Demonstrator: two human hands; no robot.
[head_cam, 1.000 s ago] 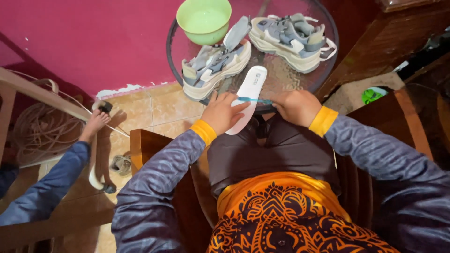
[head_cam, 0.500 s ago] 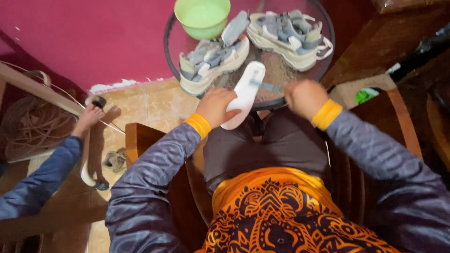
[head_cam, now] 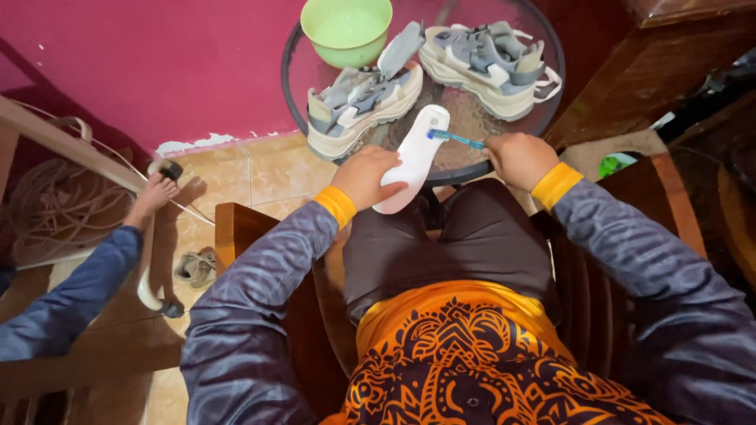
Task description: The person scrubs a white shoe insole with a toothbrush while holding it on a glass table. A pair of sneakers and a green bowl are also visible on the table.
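Magenta wall behind a round glass table [head_cam: 543, 118], far centre. Left hand [head_cam: 366, 175] grips a white insole [head_cam: 413, 157] at its near end, over the table's near edge. Right hand [head_cam: 516, 157] is clenched on a blue toothbrush [head_cam: 455, 139], bristles touching the insole's far end. Two shoes [head_cam: 362, 106] and a green bowl [head_cam: 346, 27] sit farther back.

We wear long grey-blue sleeves with a faint wavy pattern, ending in bright yellow-orange cuffs at both wrists. Our shirt front is orange with dark swirling ornament, and our trousers are dark brown.
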